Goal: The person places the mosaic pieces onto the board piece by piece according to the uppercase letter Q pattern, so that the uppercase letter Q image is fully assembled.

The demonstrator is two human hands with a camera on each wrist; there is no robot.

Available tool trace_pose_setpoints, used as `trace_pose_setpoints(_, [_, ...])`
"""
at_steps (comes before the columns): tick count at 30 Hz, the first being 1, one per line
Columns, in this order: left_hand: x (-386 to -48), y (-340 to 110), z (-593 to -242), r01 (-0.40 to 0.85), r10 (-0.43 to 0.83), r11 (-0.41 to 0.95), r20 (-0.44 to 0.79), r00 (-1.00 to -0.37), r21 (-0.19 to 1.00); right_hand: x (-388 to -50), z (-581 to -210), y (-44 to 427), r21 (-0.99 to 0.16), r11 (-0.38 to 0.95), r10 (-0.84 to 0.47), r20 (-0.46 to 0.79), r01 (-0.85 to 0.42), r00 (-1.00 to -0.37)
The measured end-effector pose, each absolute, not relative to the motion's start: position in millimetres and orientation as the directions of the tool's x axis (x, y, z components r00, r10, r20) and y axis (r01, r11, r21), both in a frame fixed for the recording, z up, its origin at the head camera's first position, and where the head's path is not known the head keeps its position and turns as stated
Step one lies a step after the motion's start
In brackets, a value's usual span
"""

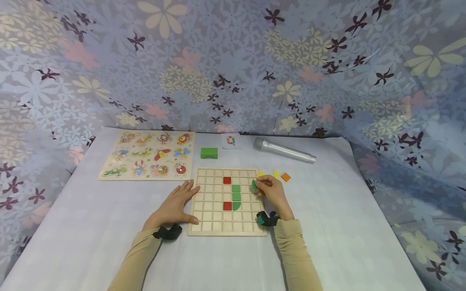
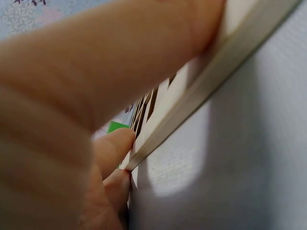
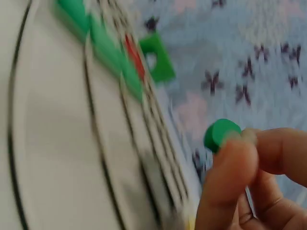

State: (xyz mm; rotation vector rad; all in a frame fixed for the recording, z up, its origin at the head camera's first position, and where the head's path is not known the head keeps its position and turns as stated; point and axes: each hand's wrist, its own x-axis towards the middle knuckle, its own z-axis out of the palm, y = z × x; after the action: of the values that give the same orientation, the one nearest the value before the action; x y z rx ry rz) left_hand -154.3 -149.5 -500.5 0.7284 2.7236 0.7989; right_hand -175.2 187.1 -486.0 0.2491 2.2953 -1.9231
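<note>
A wooden grid board [image 1: 211, 233] lies on the table. In its squares sit red square tiles [image 1: 227, 180], green square tiles [image 1: 236, 197] and a green quarter-round tile [image 1: 236, 206]. My left hand [image 1: 175, 205] rests spread along the board's left side, thumb and fingertips touching its rim. Above the board's right side, my right hand [image 1: 273, 192] pinches a green tile with a rounded edge [image 3: 221, 134] between thumb and index finger. The tile is held clear of the board in the right wrist view; the fingers hide part of its outline.
Beyond the right hand lie yellow pieces [image 1: 276, 173] and an orange square tile [image 1: 285, 177]. Behind the board are a green notched block [image 1: 209, 153], a pattern card [image 1: 231, 141] and a silver microphone [image 1: 287, 150]. An insect picture puzzle [image 1: 149, 155] lies at the back left.
</note>
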Motion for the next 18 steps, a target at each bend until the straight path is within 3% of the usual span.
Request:
trace_pose_setpoints(3, [-154.3, -149.5, -499.3, 0.4, 0.516, 0.73, -0.064, -0.854, 0.554, -174.2, -479.7, 159.9, -0.971, 0.171, -0.052, -0.179, 0.168, -0.983])
trace_pose_setpoints(9, [-153.6, -147.8, -500.6, 0.396, 0.515, 0.724, -0.061, -0.855, 0.565, -166.8, -479.0, 112.9, -0.949, 0.31, -0.267, -0.137, 0.049, -0.954])
trace_pose_setpoints(18, [-152.7, -149.1, -499.7, 0.395, 0.513, 0.726, -0.061, -0.856, 0.563, -160.4, -488.2, 96.8, -0.896, 0.445, -0.275, -0.149, 0.012, -0.95])
